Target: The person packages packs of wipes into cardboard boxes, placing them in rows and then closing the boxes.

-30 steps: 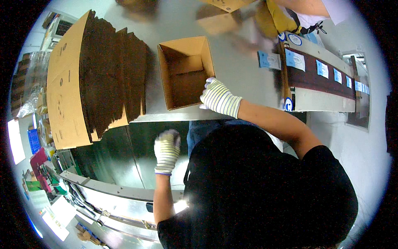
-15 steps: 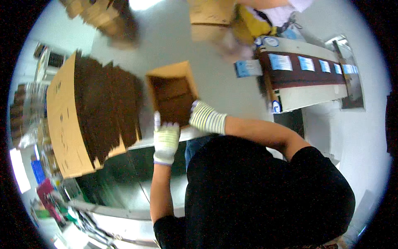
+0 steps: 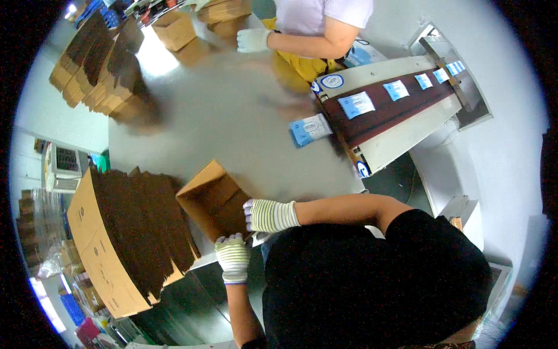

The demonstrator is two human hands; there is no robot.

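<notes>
A small open-topped cardboard box [image 3: 203,205] stands turned at an angle near the table's front edge, its brown inside facing up. My right hand [image 3: 272,216], in a striped knit glove, grips the box's right wall with the fingers curled over its rim. At the box's near corner, my left hand [image 3: 232,259], gloved alike, is closed on the edge. Just left of the box rises a thick stack of flattened cartons [image 3: 139,227], standing on edge.
A conveyor [image 3: 378,110] on the right carries several blue-and-white packets, and one packet [image 3: 311,129] lies off its end on the grey table [image 3: 232,116]. Across the table a co-worker's gloved hand [image 3: 253,41] is near cardboard boxes [image 3: 174,30]. More flattened cartons [image 3: 104,70] stand far left.
My view has tilted up and turned, bringing the co-worker into sight. The box is now at a sharper angle. My left hand's outstretched finger has curled onto the near edge.
</notes>
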